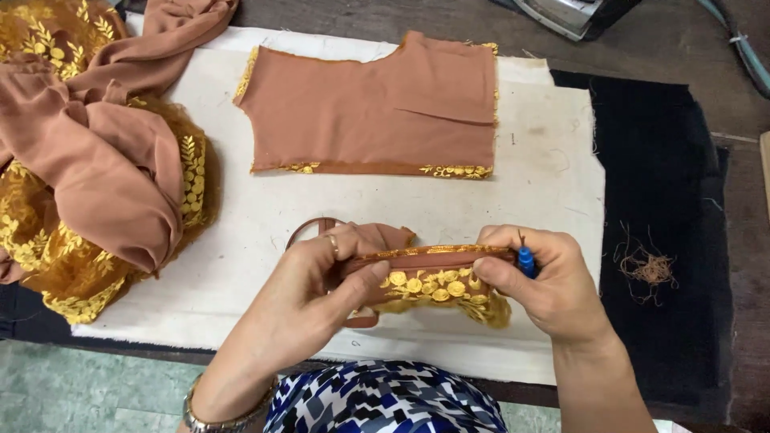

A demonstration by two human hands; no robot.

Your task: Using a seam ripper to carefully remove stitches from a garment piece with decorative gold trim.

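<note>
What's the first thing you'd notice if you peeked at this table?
Probably the two hands near the front, left hand and right hand, pinching a brown strip with gold flowers; the right one also holds a blue tool. Behind lies a flat brown blouse piece, and a heap of cloth fills the left.

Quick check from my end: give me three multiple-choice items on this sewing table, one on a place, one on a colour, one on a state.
1. Where does the flat brown bodice panel lie?
A. on the white cloth
B. on the black cloth
C. on the floor

2. What colour is the tool handle in the right hand?
A. red
B. blue
C. green

3. How is the embroidered piece held?
A. lying untouched
B. by the left hand alone
C. pinched between both hands

Answers: 1 A, white cloth shows all round it; 2 B, a blue end pokes out by the fingers; 3 C, each hand grips one end.
</note>
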